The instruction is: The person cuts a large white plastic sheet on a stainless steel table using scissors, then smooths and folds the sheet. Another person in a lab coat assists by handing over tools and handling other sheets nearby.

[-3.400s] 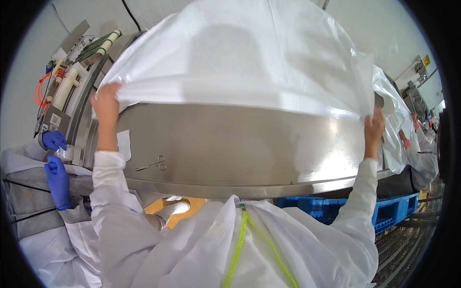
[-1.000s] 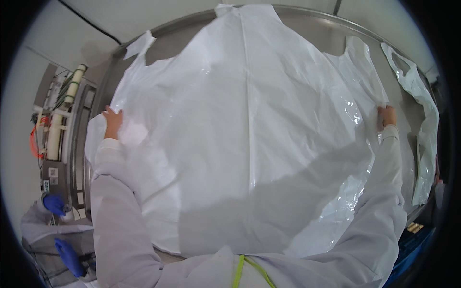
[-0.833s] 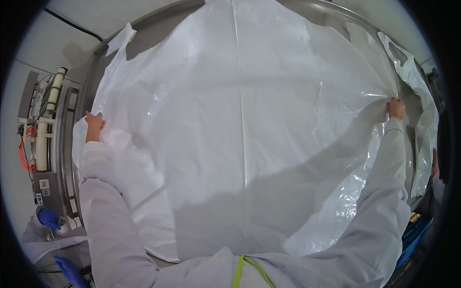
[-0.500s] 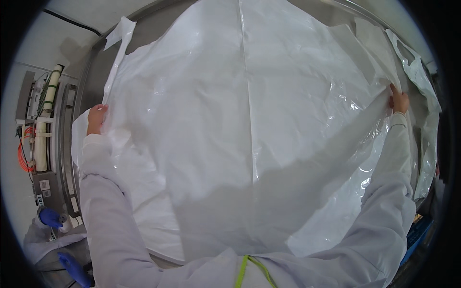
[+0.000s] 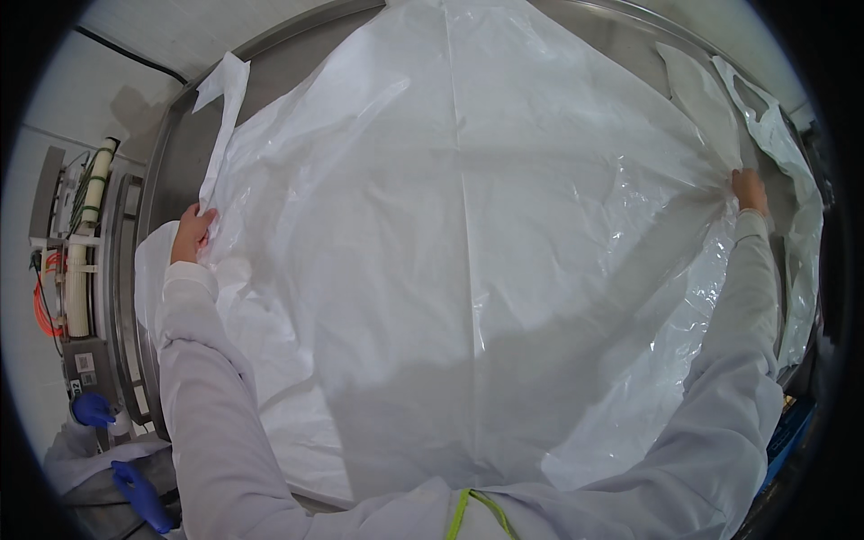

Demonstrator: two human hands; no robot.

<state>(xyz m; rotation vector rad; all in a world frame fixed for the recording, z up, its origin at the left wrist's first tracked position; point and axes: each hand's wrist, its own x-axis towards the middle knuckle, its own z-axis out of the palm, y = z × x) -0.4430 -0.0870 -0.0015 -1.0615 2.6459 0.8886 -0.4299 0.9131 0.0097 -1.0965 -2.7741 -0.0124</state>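
Observation:
A large glossy white plastic sheet lies over a metal table, with a fold line running down its middle. My left hand is closed on its left edge, where a gathered strip leads up to a loose flap. On the far side, my right hand grips the right edge, and creases fan out from it. Both arms are spread wide in white sleeves. Whether the sheet is one layer or several, I cannot tell. Beside my right hand lies a separate-looking white plastic strip with a hole in its upper end.
The metal table has a raised rim. Left of it stand pipes and orange tubing. At the lower left, a co-worker's blue-gloved hand shows. A blue crate is partly visible at the lower right.
The sheet's far edges have been drawn in and pulled tauter toward my hands. Both hands have come slightly nearer to me, the left one also a little to the right.

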